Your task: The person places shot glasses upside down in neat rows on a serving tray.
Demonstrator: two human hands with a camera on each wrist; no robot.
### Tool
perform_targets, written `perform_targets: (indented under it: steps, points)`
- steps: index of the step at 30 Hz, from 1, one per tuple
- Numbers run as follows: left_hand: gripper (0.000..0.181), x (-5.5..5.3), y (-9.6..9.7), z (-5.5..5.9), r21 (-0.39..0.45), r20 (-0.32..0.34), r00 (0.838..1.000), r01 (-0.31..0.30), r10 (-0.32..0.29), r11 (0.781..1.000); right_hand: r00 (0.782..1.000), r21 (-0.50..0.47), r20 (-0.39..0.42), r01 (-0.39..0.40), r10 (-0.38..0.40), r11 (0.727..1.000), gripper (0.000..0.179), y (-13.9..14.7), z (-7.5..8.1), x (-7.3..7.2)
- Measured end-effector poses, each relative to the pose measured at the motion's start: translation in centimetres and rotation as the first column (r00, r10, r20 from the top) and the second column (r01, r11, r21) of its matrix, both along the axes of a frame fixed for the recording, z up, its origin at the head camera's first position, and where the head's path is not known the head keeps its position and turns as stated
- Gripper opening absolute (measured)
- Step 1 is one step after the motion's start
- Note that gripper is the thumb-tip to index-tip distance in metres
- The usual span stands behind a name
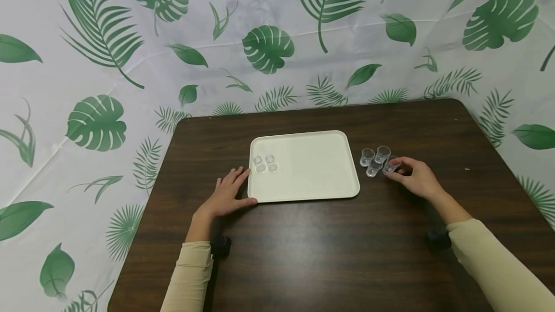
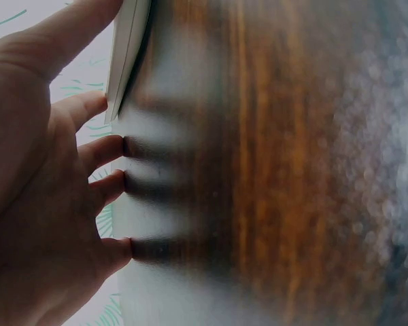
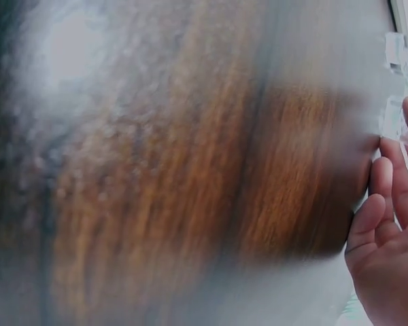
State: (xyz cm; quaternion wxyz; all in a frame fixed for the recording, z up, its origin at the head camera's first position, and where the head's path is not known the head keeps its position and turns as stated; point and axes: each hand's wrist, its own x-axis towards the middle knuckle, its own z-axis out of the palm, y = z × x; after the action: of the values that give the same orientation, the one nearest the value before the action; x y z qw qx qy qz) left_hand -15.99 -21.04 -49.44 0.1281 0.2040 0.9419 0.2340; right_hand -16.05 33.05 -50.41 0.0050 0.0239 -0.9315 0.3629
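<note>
My left hand (image 1: 227, 194) lies at the left end of a cream tray (image 1: 310, 167), fingers spread, thumb and index finger touching its edge. In the left wrist view the other fingertips of that hand (image 2: 47, 163) rest on the table. Two small clear cups (image 1: 271, 163) sit near the tray's left side, seemingly rim down. To the right of the tray, my right hand (image 1: 418, 177) pinches a small clear cup (image 1: 390, 165) between thumb and fingers. Close beside it are three similar cups (image 1: 367, 157), rim up. The right wrist view shows my right hand (image 3: 391, 217) only partly.
A dark wooden table (image 1: 303, 254) carries everything. Behind and to the left hangs a white cloth (image 1: 173, 76) printed with green leaves. A dark wrist strap device (image 1: 221, 246) sits at my left wrist.
</note>
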Motion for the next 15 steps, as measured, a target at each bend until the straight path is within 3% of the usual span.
perform_targets:
  steps: [7, 15]
  points:
    - [0.096, 0.0, -0.2, 0.2, 0.002, -0.005, 1.000, -0.004, 0.004, 1.000, 0.999, -0.039, 0.018, -0.026, 0.027, 0.999, 0.040, 0.4, 0.6, 0.0]
    - [0.096, -0.1, -0.2, -0.2, -0.018, -0.016, 1.000, 0.007, -0.008, 1.000, 0.996, -0.177, 0.088, 0.044, -0.029, 0.983, 0.044, 1.0, 1.2, 0.7]
